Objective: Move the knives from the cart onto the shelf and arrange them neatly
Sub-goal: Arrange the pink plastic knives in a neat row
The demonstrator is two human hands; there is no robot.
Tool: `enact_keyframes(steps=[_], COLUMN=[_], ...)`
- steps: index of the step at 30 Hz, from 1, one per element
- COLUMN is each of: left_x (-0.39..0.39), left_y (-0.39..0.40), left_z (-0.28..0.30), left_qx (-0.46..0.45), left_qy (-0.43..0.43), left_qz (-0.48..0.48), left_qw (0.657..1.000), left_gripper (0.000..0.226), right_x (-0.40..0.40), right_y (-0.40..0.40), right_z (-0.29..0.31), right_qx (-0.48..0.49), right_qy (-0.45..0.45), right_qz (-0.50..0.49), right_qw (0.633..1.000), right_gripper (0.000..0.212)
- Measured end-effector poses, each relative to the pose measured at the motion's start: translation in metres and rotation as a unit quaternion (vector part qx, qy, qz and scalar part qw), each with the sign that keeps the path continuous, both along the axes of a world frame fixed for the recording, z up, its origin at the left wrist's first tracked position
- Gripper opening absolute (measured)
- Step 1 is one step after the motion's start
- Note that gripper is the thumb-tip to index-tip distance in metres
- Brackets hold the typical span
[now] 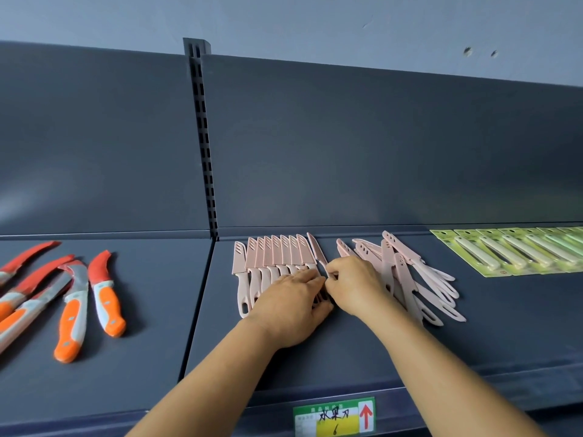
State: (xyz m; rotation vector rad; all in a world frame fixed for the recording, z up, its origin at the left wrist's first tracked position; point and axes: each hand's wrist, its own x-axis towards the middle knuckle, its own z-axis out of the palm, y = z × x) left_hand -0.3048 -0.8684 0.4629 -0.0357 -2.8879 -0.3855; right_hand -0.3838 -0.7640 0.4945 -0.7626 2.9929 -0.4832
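Pink sheathed knives lined up on a dark grey shelf (347,348).
On shelf edge, green-and-yellow price tag (334,417) handwritten "水果刀" and "6", red arrow beside. Left hand (291,305) flat, fingers straight, pressing handles of neat knife row (274,257); right hand (353,285) in narrow pinch grip on one pink knife (315,249) beside row; loose pink pile (407,272) just right.

Only readable thing here is the price tag (334,416) stuck on the front edge of the shelf (441,386); it's green round the border with a yellow patch, and someone has handwritten 水果刀 on it in black marker with a 6 underneath; there's a red arrow pointing up on a white strip at its right end. The small printed line along the tag's top is too blurry to make out; same for the print on the green packs (517,250) at the right.
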Motion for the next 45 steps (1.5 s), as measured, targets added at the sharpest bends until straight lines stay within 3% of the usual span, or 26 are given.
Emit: enact_keyframes(steps=[7, 11, 14, 15, 21, 29, 33, 38, 42, 45], left_x=[-0.001, -0.002, -0.006, -0.008, -0.017, -0.017, -0.016, -0.018, -0.017, -0.017], left_y=[-0.001, -0.003, 0.000, 0.002, 0.013, 0.014, 0.013, 0.013, 0.013, 0.012], left_z=[-0.001, -0.002, 0.001, 0.002, 0.003, 0.002, 0.000, -0.002, -0.003, -0.004], left_qx=[0.008, -0.016, -0.036, -0.042, -0.069, -0.056, -0.051, -0.046, -0.031, -0.024], left_qy=[0.001, -0.011, -0.005, -0.004, -0.010, 0.003, 0.009, 0.016, 0.014, 0.013], left_qz=[0.004, 0.007, 0.001, -0.002, 0.011, 0.015, 0.014, 0.013, 0.007, 0.008], left_qw=[1.000, 1.000, 0.999, 0.999, 0.998, 0.998, 0.999, 0.999, 0.999, 1.000], left_gripper=[0.051, 0.058, 0.061, 0.061, 0.048, 0.045, 0.042, 0.041, 0.044, 0.046], right_x=[0.003, -0.001, -0.010, -0.012, -0.023, -0.042, -0.045, -0.036, -0.032, -0.036], right_y=[0.000, 0.015, 0.034, 0.039, 0.039, 0.034, 0.033, 0.010, -0.004, -0.011], right_z=[-0.001, -0.002, -0.003, -0.003, -0.003, -0.004, 0.012, 0.025, 0.017, 0.012], right_qx=[-0.026, -0.022, 0.038, 0.056, 0.095, 0.087, -0.002, -0.082, -0.072, -0.076], right_qy=[-0.028, 0.027, 0.060, 0.064, 0.081, 0.101, 0.121, 0.015, -0.072, -0.086], right_qz=[0.027, -0.001, -0.019, -0.027, -0.060, -0.074, -0.084, -0.036, -0.062, -0.084], right_qw=[0.999, 0.999, 0.997, 0.996, 0.990, 0.988, 0.989, 0.996, 0.993, 0.990], right_gripper=[0.021, 0.016, 0.045, 0.045, 0.008, 0.008, 0.007, 0.015, 0.022, 0.020])
